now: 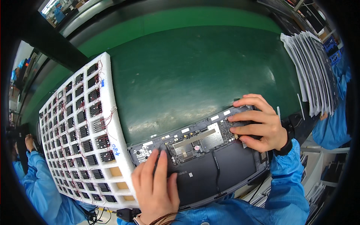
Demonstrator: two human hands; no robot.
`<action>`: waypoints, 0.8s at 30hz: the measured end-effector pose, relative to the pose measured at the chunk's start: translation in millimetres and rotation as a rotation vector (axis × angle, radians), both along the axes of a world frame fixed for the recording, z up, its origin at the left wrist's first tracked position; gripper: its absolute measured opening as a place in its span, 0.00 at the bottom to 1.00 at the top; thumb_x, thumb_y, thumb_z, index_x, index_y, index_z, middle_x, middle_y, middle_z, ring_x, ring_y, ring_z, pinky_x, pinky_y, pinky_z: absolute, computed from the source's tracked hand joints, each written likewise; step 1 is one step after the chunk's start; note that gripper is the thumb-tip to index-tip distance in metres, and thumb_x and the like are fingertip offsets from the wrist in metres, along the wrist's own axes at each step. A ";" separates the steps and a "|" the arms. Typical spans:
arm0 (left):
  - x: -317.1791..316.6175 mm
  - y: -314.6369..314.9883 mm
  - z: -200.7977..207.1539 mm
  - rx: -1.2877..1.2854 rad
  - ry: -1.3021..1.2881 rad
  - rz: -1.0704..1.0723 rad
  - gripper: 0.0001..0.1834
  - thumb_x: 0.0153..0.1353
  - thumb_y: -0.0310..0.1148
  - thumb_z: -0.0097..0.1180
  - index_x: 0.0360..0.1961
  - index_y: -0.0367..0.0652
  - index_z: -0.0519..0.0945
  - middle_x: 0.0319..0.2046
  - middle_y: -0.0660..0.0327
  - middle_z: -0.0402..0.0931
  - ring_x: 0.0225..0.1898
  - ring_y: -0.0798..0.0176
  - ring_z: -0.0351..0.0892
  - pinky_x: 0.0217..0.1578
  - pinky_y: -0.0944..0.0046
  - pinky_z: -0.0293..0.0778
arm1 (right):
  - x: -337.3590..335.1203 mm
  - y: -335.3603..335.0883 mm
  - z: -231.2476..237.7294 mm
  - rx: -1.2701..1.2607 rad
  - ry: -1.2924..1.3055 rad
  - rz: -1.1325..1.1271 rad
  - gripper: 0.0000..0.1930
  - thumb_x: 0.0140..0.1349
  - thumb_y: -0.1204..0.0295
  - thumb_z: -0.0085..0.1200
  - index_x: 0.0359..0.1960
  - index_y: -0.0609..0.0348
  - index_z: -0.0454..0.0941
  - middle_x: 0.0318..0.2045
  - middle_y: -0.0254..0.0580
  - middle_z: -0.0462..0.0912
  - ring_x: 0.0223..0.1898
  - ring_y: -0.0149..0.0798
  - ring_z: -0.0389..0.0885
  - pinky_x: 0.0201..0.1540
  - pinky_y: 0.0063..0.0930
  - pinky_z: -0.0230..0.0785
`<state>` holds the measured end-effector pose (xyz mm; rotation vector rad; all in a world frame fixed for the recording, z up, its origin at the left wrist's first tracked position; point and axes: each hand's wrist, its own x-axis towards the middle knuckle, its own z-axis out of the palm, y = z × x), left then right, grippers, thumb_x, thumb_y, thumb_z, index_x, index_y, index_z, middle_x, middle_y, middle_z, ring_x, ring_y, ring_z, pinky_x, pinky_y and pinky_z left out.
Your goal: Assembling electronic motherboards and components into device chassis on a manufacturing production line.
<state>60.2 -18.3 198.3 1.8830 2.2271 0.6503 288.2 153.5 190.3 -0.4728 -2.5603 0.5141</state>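
Note:
An opened laptop base (237, 165) lies in front of me at the near edge of the green table, its inside facing up. A circuit board (212, 139) with silver metal plates runs along its far side, and black flat panels fill the near side. My left hand (154, 189) rests on the base's left end, fingers stretched out and thumb apart. Over the right end of the board, my right hand (262, 126) has its fingers spread and bent, fingertips touching the parts there. Whatever lies beneath those fingertips is hidden. No held object shows in either hand.
A white foam tray (120, 144) at the left holds many black finned parts with thin red wires in its compartments. A stack of thin grey sheets (303, 71) stands at the far right. People in blue sleeves (41, 176) are at both sides. Green table surface (198, 67) stretches beyond the base.

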 end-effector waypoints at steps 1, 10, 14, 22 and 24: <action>-3.6 -6.4 5.1 0.086 -0.004 0.044 0.22 0.49 0.26 0.64 0.49 0.44 0.80 0.51 0.54 0.75 0.47 0.49 0.71 0.49 0.54 0.68 | -3.1 -0.3 1.9 -0.002 0.015 0.016 0.11 0.43 0.71 0.64 0.32 0.54 0.87 0.42 0.37 0.84 0.51 0.49 0.77 0.52 0.48 0.67; -2.7 -15.3 6.9 0.099 -0.096 0.100 0.09 0.49 0.25 0.65 0.34 0.42 0.81 0.40 0.56 0.76 0.44 0.50 0.73 0.48 0.55 0.68 | -1.4 0.8 1.5 -0.015 0.005 0.007 0.13 0.40 0.72 0.62 0.32 0.54 0.87 0.40 0.38 0.84 0.50 0.50 0.78 0.51 0.49 0.66; -0.1 -24.1 14.7 0.037 -0.149 0.018 0.09 0.49 0.24 0.65 0.33 0.43 0.80 0.40 0.56 0.76 0.43 0.50 0.73 0.46 0.55 0.69 | -3.0 0.3 1.4 -0.027 0.013 -0.002 0.13 0.40 0.73 0.61 0.32 0.54 0.87 0.39 0.38 0.85 0.49 0.51 0.78 0.51 0.48 0.66; 1.0 -34.7 17.6 -0.001 -0.278 0.001 0.19 0.52 0.24 0.64 0.46 0.41 0.77 0.31 0.56 0.78 0.36 0.51 0.75 0.40 0.55 0.71 | -0.8 1.2 0.4 -0.031 0.016 -0.007 0.13 0.39 0.74 0.60 0.32 0.54 0.87 0.40 0.38 0.85 0.50 0.51 0.78 0.50 0.48 0.66; 1.0 -38.0 22.1 -0.107 -0.262 0.124 0.22 0.53 0.25 0.64 0.51 0.40 0.76 0.31 0.57 0.78 0.34 0.53 0.75 0.38 0.56 0.71 | -0.8 1.7 0.4 -0.033 0.024 -0.004 0.13 0.39 0.74 0.60 0.32 0.54 0.87 0.39 0.38 0.85 0.49 0.51 0.78 0.50 0.47 0.67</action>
